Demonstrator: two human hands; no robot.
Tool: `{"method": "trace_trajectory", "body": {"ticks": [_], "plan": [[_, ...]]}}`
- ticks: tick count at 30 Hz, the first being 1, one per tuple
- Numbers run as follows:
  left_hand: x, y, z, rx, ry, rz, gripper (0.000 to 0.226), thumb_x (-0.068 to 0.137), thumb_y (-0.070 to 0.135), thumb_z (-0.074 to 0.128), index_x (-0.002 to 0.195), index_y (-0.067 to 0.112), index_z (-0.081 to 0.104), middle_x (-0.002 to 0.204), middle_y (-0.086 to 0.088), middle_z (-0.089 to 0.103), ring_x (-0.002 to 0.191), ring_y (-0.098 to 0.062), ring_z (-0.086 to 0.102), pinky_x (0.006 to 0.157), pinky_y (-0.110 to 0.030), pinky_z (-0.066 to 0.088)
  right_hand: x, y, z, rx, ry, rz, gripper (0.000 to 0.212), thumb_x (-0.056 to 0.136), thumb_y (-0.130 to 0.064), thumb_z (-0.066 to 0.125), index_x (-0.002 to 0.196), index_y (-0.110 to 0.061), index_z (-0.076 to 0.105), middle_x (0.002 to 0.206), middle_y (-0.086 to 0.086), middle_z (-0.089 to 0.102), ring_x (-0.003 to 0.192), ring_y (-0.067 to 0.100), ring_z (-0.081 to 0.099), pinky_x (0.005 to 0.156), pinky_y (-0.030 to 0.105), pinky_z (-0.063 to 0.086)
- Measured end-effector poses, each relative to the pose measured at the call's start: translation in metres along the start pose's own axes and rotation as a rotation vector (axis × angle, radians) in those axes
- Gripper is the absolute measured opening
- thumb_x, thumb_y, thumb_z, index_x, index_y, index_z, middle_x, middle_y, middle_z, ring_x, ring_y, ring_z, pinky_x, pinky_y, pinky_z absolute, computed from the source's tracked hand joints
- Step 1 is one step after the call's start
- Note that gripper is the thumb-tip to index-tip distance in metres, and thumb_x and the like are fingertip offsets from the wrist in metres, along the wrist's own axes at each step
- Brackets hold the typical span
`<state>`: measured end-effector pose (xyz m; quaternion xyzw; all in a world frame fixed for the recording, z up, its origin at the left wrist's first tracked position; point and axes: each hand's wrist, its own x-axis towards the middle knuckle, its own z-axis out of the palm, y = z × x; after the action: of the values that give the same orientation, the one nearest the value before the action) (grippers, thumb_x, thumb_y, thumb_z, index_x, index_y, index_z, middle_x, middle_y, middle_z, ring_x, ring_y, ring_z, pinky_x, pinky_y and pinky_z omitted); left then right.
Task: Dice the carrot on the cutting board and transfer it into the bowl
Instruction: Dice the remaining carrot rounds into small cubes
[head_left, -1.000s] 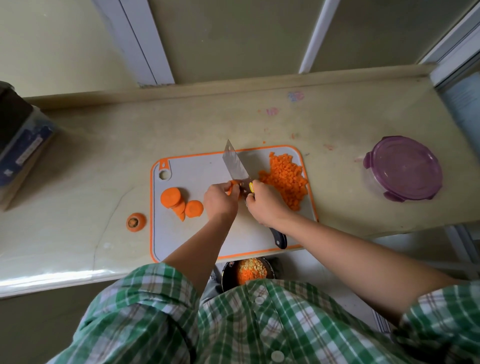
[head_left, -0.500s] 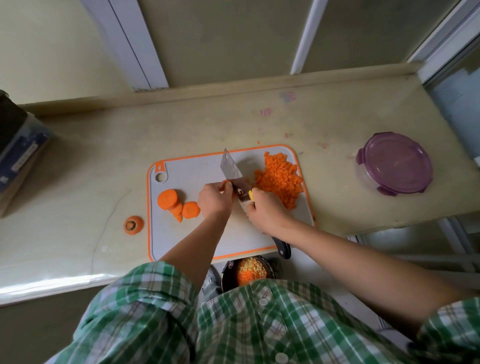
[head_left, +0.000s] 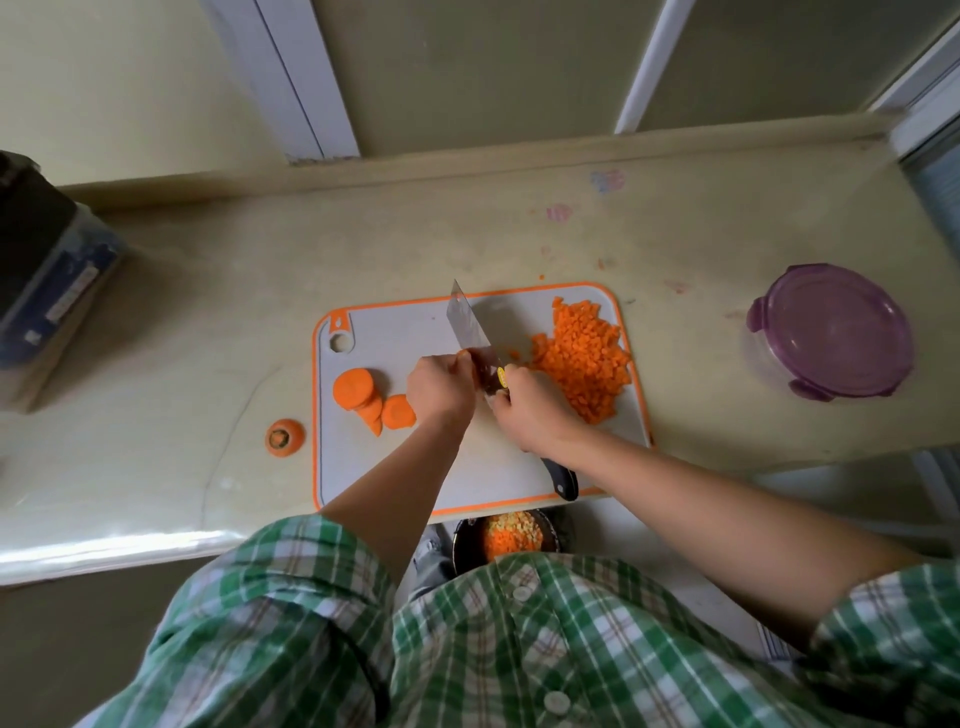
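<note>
— Hands, item one?
— Your right hand (head_left: 530, 415) gripped the knife (head_left: 470, 332). Your left hand (head_left: 439, 387) curled on a carrot piece (head_left: 461, 354), mid-dicing.
— Stock?
— Diced pile (head_left: 584, 358) lay right and slices (head_left: 363, 395) left on the cutting board (head_left: 410, 332). Slices needed dicing next; the bowl (head_left: 457, 540) sat below.

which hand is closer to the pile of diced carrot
Right. The right hand, gripping the knife, is beside the diced carrot pile; the left hand is on the knife's other side, holding a carrot piece.

Green-and-white plaid shirt (head_left: 519, 649), white buttons, rolled sleeves
</note>
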<state>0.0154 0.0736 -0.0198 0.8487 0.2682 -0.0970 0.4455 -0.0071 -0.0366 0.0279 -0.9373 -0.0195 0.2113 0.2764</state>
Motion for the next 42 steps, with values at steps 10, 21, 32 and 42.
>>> {"method": "trace_trajectory", "body": {"ticks": [10,21,32,42], "plan": [[0.002,0.001,-0.001,0.007,-0.005,0.01,0.039,0.096,0.028,0.05,0.068,0.011,0.071,0.07,-0.011,0.07,0.072,-0.03,0.064,0.067,-0.034,0.05,0.014,0.007,0.014,0.005,0.014,-0.039,0.011,0.093,-0.009,0.046,0.082,-0.013,0.046,0.077,0.006,0.055,0.075,0.029,0.059,0.058,0.027,0.032],[0.002,-0.007,-0.001,-0.066,-0.055,0.012,0.034,0.09,0.035,0.048,0.072,0.019,0.073,0.071,0.002,0.071,0.072,-0.022,0.069,0.072,-0.038,0.056,0.022,0.028,0.052,-0.068,0.173,-0.086,0.011,0.095,-0.02,0.048,0.092,-0.01,0.053,0.084,0.009,0.061,0.073,0.027,0.061,0.054,0.029,0.035],[0.008,0.0,-0.007,0.005,-0.096,0.082,0.035,0.096,0.039,0.044,0.12,0.022,0.064,0.107,-0.005,0.067,0.082,-0.027,0.07,0.077,-0.045,0.057,0.023,0.044,-0.007,0.159,0.304,-0.031,0.015,0.093,-0.014,0.05,0.08,-0.007,0.049,0.072,0.021,0.059,0.069,0.038,0.056,0.057,0.04,0.033],[0.028,0.006,0.008,0.59,-0.213,0.489,0.052,0.086,0.007,0.058,0.137,0.019,0.051,0.132,-0.008,0.046,0.119,-0.029,0.042,0.094,-0.037,0.044,0.014,0.068,-0.01,0.237,0.292,0.015,0.021,0.093,-0.015,0.052,0.075,-0.016,0.041,0.056,-0.009,0.036,0.06,0.021,0.042,0.056,0.034,0.029]]}}
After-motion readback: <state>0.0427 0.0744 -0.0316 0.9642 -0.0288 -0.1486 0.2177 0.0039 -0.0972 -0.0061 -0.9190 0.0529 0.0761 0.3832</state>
